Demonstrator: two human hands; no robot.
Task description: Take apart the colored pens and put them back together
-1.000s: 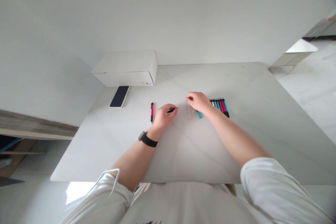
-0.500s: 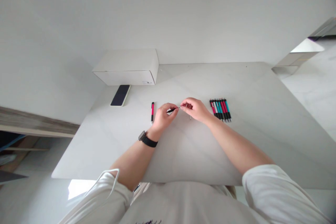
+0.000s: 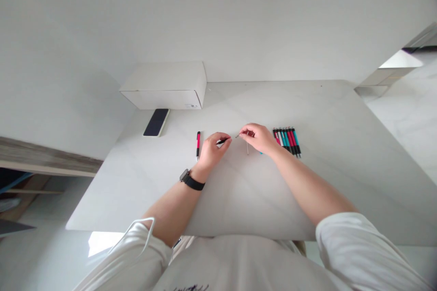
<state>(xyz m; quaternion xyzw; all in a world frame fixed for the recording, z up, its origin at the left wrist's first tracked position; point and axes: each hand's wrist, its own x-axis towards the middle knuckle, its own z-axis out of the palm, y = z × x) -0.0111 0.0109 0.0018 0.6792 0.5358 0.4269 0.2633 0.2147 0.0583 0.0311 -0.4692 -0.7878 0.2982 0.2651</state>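
My left hand (image 3: 212,150) pinches a black pen piece (image 3: 222,141) between thumb and fingers, its end pointing toward the right hand. Across a small gap, my right hand (image 3: 256,137) grips a small silvery pen part (image 3: 237,136) at its fingertips; its exact kind is too small to tell. A thin pale rod (image 3: 247,148), which looks like a pen refill, lies on the table below the right hand. Close by, a bit of teal (image 3: 261,153) shows from under that hand, the remainder hidden. Left of my left hand lies a red and black pen (image 3: 198,145).
A row of several pens (image 3: 287,142) in red, white, teal and black lies right of my right hand. At the back left, a phone (image 3: 156,122) rests before a white box (image 3: 164,95). The white table (image 3: 218,209) meets a wall behind.
My right hand has drawn slightly away to the right and up, with the silvery part, opening a gap from the black pen piece. The left hand has barely moved.
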